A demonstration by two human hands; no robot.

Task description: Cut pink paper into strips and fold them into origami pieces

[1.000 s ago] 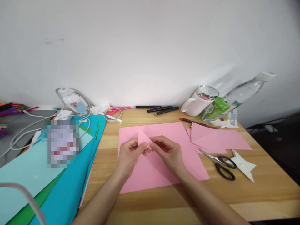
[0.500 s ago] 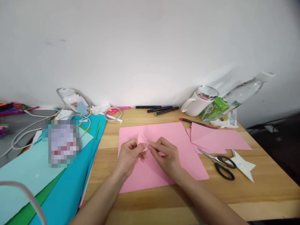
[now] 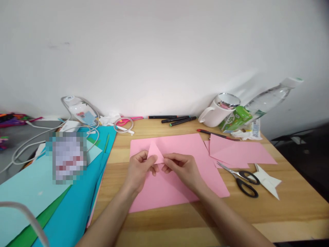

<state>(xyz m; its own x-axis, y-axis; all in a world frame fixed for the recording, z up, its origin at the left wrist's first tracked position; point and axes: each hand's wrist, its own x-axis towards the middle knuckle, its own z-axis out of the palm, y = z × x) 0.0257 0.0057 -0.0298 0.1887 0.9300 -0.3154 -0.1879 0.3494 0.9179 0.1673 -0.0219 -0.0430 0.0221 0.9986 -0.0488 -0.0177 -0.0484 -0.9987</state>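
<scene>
A small folded piece of pink paper (image 3: 155, 153), triangular with its point upward, is held between both hands. My left hand (image 3: 140, 167) pinches its left side, the thumb lying across its front. At its lower right corner, my right hand (image 3: 182, 168) grips the edge between thumb and fingers. Beneath both hands a large pink sheet (image 3: 169, 192) lies on the wooden table. Part of the folded paper is covered by the left thumb.
Black-handled scissors (image 3: 245, 181) and a white folded paper shape (image 3: 267, 180) lie at right, near pink paper pieces (image 3: 239, 151). Markers (image 3: 177, 119), a white mug (image 3: 217, 111) and a green carton (image 3: 236, 119) stand behind. Coloured sheets (image 3: 69, 212) and a blurred-out device (image 3: 69, 157) are at left.
The folded paper has turned so its triangular face shows more fully. My right hand's fingers have shifted to its lower right corner, and the left hand has moved slightly.
</scene>
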